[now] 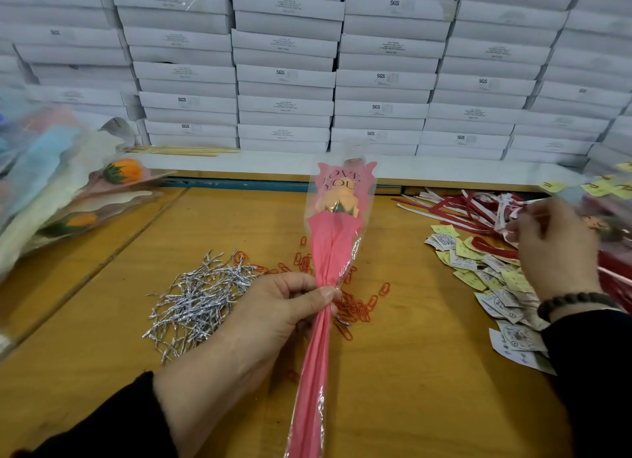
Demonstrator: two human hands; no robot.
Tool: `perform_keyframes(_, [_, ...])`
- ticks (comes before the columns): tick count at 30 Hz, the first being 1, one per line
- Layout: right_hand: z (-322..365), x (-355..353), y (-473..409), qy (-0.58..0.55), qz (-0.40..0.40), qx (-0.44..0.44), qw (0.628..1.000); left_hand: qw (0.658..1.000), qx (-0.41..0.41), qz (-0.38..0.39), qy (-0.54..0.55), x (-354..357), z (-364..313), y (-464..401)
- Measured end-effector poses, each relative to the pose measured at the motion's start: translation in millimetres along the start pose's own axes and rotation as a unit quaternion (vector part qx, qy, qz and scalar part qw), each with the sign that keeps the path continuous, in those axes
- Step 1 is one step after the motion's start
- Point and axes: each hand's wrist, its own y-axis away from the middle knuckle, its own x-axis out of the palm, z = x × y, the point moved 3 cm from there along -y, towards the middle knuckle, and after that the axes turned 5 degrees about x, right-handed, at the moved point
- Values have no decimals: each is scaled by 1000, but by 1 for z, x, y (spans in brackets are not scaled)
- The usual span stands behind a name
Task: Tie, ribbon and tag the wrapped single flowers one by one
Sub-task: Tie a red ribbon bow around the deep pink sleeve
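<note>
Orange wooden table (410, 372) before stacked white boxes (285, 74); left hand (273, 315) pinches one pink-wrapped flower (333, 249); right hand (555, 249) (blurred) fingers indeterminate.

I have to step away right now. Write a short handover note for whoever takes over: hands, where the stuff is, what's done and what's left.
Left hand grips the pink wrapped flower at its gathered neck, upright.
Right hand is over the red ribbons, fingers at the strips; a firm hold is unclear.
Silver twist ties lie left of the flower, red paper clips behind it, tags right.
No tie, ribbon or tag shows on this flower: all three seem left.
More wrapped flowers lie far left.
</note>
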Motion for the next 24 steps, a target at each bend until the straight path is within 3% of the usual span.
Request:
perform_keyframes(3, [-4, -8, -8, -201, -73, 113, 970, 1000, 0, 1, 5, 0, 0, 0])
perform_keyframes(4, [-7, -10, -11, -215, -83, 138, 963, 1000, 0, 1, 6, 1, 0, 0])
perform_keyframes(6, [-11, -12, -14, -129, -66, 150, 978, 1000, 0, 0, 7, 1, 1, 0])
perform_keyframes(8, [-4, -9, -9, -24, 3, 92, 995, 1000, -4, -4, 9, 0, 2, -1])
perform_keyframes(10, [13, 1, 3, 12, 99, 2, 995, 1000, -5, -6, 12, 0, 2, -1])
perform_keyframes(14, [55, 20, 33, 139, 215, -158, 954, 1000, 2, -20, 19, 0, 2, -1])
perform_keyframes(24, [108, 47, 92, 123, 352, -279, 885, 998, 19, -23, 50, 5, -2, 0])
